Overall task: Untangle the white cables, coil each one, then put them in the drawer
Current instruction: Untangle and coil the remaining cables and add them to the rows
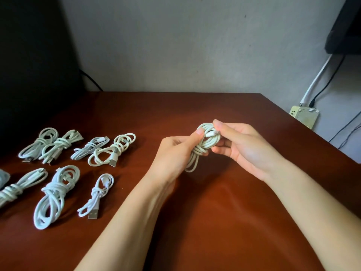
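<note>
The person's left hand (pixel 175 151) grips a coiled white rubber-sheathed cable (pixel 206 144) round its wrapped middle, thumb pressed on the top loops, holding it just above the reddish-brown wooden table (pixel 214 212). The right hand (pixel 244 145) pinches the cable's small white plug end (pixel 212 133) against the coil between thumb and forefinger. Seven other white cable bundles (pixel 56 194), already coiled, lie in two rows on the table's left side, well apart from both hands.

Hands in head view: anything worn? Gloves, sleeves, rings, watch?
Nothing worn. The left hand and right hand are bare: no gloves, rings or markings on the fingers. The left forearm and right forearm are bare to the frame's bottom edge, with no sleeve, watch or strap in view.
</note>
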Demonstrator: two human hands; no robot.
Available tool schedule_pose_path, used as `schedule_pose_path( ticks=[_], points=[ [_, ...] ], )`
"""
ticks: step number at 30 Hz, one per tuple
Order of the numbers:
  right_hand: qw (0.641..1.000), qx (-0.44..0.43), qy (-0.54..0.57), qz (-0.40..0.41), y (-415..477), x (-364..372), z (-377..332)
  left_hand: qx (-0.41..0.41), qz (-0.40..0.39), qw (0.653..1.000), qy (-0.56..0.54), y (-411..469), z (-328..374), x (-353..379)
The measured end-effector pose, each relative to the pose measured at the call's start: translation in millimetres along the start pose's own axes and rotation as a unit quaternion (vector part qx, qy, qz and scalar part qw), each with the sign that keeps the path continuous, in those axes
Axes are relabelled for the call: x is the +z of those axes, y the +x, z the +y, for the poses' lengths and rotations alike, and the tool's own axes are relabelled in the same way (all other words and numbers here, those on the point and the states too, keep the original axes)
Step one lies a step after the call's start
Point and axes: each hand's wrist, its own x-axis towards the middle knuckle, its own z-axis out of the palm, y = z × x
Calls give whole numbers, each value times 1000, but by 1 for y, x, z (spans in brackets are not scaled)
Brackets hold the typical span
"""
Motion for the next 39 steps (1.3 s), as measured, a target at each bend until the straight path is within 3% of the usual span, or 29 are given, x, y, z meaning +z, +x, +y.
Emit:
schedule_pose_path(
  ticks=[9, 12, 17, 20, 23, 25, 28, 30, 32, 39],
  points=[
    [998, -15, -2, 62, 2, 6, 7, 8, 8, 1000, 27, 3, -7, 1],
    [985, -79, -122, 92, 3, 5, 10, -13, 8, 999, 34, 4, -7, 2],
    [915, -248, -303, 94, 4, 2, 20, -34, 31, 999, 16, 8, -7, -6],
    [843, -346, -402, 92, 4, -3, 21, -30, 33, 999, 26, 7, -6, -6],
    [797, -402, -437, 114, 7, -6, 22, -24, 43, 998, 36, 6, -5, -3],
    [806, -405, -411, 129, 7, -4, 22, -20, 50, 998, 42, 5, -5, -2],
    [862, -351, -344, 125, 5, -3, 19, -16, 52, 997, 57, 4, -5, -1],
    [866, -343, -346, 111, 6, -5, 19, -9, 43, 997, 68, 4, -5, -1],
    [837, -376, -385, 101, 8, -8, 20, 5, 44, 995, 88, 3, -6, 0],
    [657, -506, -554, 76, 0, -4, 11, 34, 88, 992, 86, 0, -5, 3]
  ],
)
